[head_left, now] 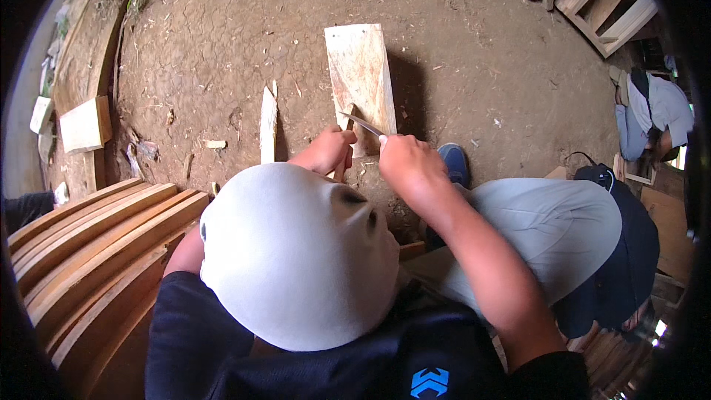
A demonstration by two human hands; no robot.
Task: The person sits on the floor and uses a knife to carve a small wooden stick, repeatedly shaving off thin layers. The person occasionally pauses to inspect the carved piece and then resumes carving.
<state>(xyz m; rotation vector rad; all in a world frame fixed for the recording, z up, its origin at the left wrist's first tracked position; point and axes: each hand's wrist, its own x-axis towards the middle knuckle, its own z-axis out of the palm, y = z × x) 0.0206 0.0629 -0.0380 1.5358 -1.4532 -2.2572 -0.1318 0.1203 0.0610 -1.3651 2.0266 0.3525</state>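
Note:
My right hand point(411, 164) is closed around the handle of a knife point(366, 124), whose blade points up and to the left. A thin wooden stick point(340, 172) is gripped in my left hand point(326, 151), its upper end slanting up past my fingers. The blade lies against or just over that upper end; I cannot tell if it is cutting in. Under both stands a pale wooden board point(360, 67) on the earth floor. My knee in light grey trousers point(296, 252) hides part of my left forearm.
A pale wood sliver point(268, 127) lies left of the board, with chips scattered about. Long curved timbers point(104, 230) are stacked at the lower left. A wooden frame point(603, 4) stands at the far right. Another person point(655, 115) bends over at the right edge. My blue shoe point(454, 163) shows beside my right hand.

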